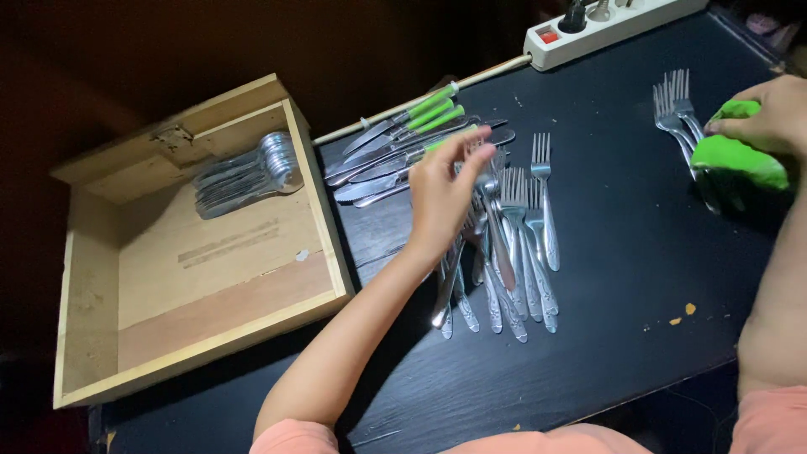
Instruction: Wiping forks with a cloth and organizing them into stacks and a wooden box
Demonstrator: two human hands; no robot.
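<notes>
My left hand (444,195) hovers over a pile of steel forks (513,252) in the middle of the dark table, its fingers closing on the tines of one fork. Just beyond it lie several knives (395,151), some with green handles. My right hand (761,113) rests at the right edge, gripping a bright green cloth (740,160) pressed down on a small bunch of forks (677,113).
A shallow wooden box (324,227) stands at the left with a stack of spoons (244,175) in its far corner. A white power strip (614,25) lies at the back, a thin wooden stick (496,71) running from it. The table's front edge (588,412) is close to my body.
</notes>
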